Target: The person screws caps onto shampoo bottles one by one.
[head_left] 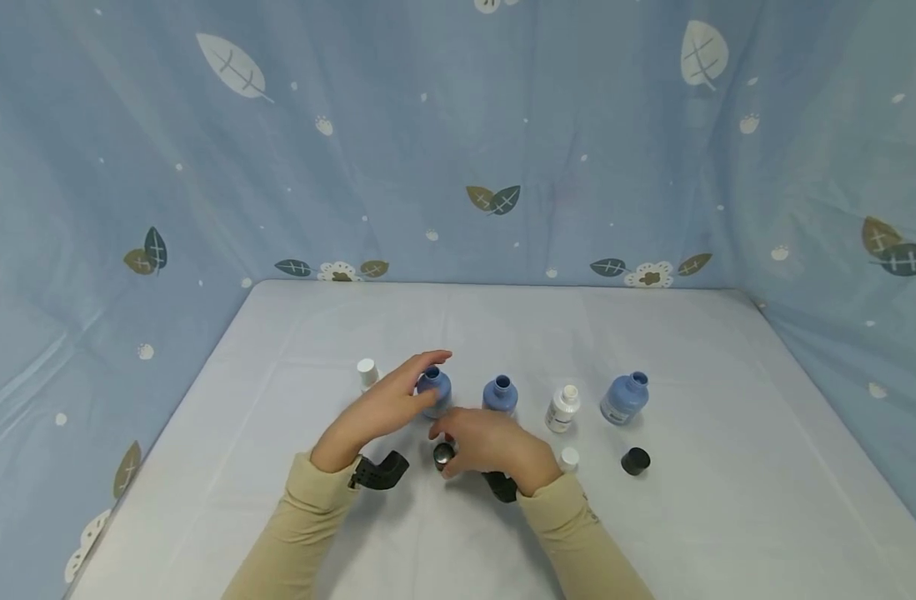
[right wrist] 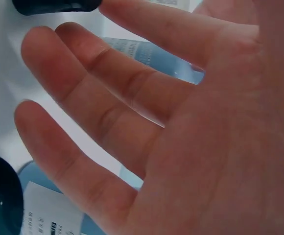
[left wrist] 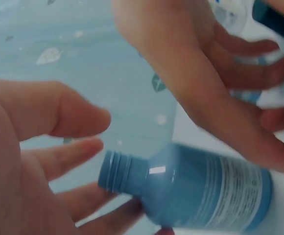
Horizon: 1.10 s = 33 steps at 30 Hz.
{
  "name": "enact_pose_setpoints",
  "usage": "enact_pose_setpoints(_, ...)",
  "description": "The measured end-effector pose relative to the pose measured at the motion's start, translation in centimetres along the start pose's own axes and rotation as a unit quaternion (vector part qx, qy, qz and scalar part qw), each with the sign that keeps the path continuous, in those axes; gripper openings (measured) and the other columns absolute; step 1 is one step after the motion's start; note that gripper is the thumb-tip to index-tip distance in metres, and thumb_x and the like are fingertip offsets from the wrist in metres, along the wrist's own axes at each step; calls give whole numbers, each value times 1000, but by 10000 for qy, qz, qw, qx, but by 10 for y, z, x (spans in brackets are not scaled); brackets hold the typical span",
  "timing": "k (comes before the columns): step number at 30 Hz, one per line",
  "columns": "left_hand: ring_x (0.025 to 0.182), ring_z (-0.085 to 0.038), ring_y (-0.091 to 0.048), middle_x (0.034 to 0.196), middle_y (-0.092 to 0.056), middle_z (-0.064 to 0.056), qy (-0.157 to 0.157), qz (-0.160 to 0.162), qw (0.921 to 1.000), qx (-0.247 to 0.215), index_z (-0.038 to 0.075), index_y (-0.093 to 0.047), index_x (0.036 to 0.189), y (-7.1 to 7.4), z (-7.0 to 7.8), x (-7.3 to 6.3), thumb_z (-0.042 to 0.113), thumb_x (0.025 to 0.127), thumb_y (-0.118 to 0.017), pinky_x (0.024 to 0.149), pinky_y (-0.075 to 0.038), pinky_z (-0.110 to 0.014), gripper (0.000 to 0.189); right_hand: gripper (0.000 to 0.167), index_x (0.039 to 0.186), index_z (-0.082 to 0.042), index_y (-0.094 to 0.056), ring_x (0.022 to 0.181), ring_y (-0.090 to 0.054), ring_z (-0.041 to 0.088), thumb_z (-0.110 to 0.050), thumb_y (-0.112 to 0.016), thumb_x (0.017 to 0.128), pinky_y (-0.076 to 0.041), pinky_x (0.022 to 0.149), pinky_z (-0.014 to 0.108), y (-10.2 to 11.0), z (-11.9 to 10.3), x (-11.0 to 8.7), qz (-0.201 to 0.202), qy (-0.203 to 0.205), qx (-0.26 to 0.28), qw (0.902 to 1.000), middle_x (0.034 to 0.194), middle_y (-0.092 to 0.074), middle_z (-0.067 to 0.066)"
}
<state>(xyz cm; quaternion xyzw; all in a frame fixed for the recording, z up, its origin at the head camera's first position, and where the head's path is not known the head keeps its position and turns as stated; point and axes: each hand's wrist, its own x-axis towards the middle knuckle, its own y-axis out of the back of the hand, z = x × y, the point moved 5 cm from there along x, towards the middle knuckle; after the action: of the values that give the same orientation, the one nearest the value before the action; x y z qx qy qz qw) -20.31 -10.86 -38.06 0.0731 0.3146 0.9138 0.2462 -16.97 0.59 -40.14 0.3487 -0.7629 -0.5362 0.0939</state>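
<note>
My left hand (head_left: 382,408) curves loosely around a blue bottle (head_left: 434,392) with a bare threaded neck. In the left wrist view the thumb is apart from that bottle (left wrist: 181,188), with some fingers behind it. My right hand (head_left: 491,442) reaches over a black cap (head_left: 443,456), its hollow side facing up in front of the bottle. Index finger and thumb lie on either side of the cap; its edge (right wrist: 56,5) meets the index fingertip in the right wrist view. The other fingers are spread and hold nothing.
A second uncapped blue bottle (head_left: 500,395) stands behind my right hand. Farther right are a white bottle (head_left: 563,408), a white cap (head_left: 569,459), a third blue bottle (head_left: 625,399) and a black cap (head_left: 635,461). A white-topped bottle (head_left: 367,372) is behind my left hand.
</note>
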Motion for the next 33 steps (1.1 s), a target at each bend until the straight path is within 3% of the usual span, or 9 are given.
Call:
enact_pose_setpoints(6, 127, -14, -27, 140, -31, 4, 411, -32, 9986, -331, 25, -31, 138, -3, -5, -1, 19, 91, -46, 99, -27, -42, 49, 30, 96, -18, -65, 87, -52, 5, -19, -77, 68, -41, 78, 21, -7, -2, 5, 3, 211, -99, 9997, 92, -58, -10)
enact_pose_setpoints(11, 131, -18, -19, 144, -21, -1, 450, -207, 9986, 172, 18, -19, 142, -11, -1, -6, 20, 93, -46, 103, -22, -40, 56, 25, 92, -18, -65, 84, -52, 5, -16, -76, 69, -42, 77, 22, -12, -2, 4, -11, 286, -17, 9996, 88, -58, -11)
enact_pose_setpoints(16, 130, -22, -22, 145, -21, -7, 484, -141, 9961, 725, 15, -13, 144, -8, 5, -7, 24, 93, -46, 102, -24, -41, 61, 24, 89, -18, -65, 80, -52, 6, -16, -76, 68, -42, 76, 23, -9, 0, 5, 77, 320, -15, 9995, 84, -59, -11)
enact_pose_setpoints(20, 128, -20, -27, 143, -25, -6, 603, -115, 9957, 691, 17, -16, 143, -5, 6, -6, 30, 93, -46, 100, -27, -39, 61, 25, 90, -19, -66, 80, -53, 7, -17, -77, 68, -43, 76, 24, -8, 0, 6, 76, 229, -107, 9997, 85, -60, -11)
enact_pose_setpoints(23, 111, -20, -46, 136, -38, -6, 812, -158, 9954, 485, 22, -17, 143, -4, 2, -6, 32, 92, -47, 89, -37, -39, 60, 24, 91, -19, -66, 80, -54, 7, -18, -76, 69, -43, 75, 24, -8, -2, 4, 32, 210, -178, 9996, 85, -60, -11)
enact_pose_setpoints(26, 92, -20, -51, 133, -41, -5, 1005, -117, 9940, 410, 26, -20, 142, -2, -3, -6, 32, 92, -47, 78, -38, -37, 57, 22, 92, -20, -67, 80, -53, 8, -18, -74, 71, -43, 75, 25, -7, -3, 4, 36, 170, -150, 9997, 85, -60, -12)
enact_pose_setpoints(28, 90, -23, -51, 132, -41, -6, 1022, -56, 9940, 391, 25, -23, 141, 0, -4, -5, 30, 92, -47, 76, -38, -38, 55, 19, 90, -19, -67, 77, -53, 8, -17, -72, 72, -43, 72, 24, -4, -1, 4, 53, 114, -120, 9999, 82, -59, -12)
enact_pose_setpoints(30, 107, -22, -47, 138, -35, -3, 989, 7, 9942, 414, 23, -27, 140, 1, -4, -3, 30, 93, -47, 84, -37, -39, 52, 17, 91, -17, -67, 73, -52, 8, -17, -70, 74, -42, 69, 24, 0, 0, 3, 40, 49, -70, 10000, 79, -58, -12)
enact_pose_setpoints(33, 121, -23, -38, 138, -36, -5, 908, 38, 9950, 405, 19, -32, 138, -1, -6, 1, 29, 93, -47, 92, -35, -43, 48, 19, 95, -15, -67, 68, -49, 7, -20, -67, 77, -41, 64, 23, 8, 4, -1, 1, -64, 104, 9999, 76, -57, -12)
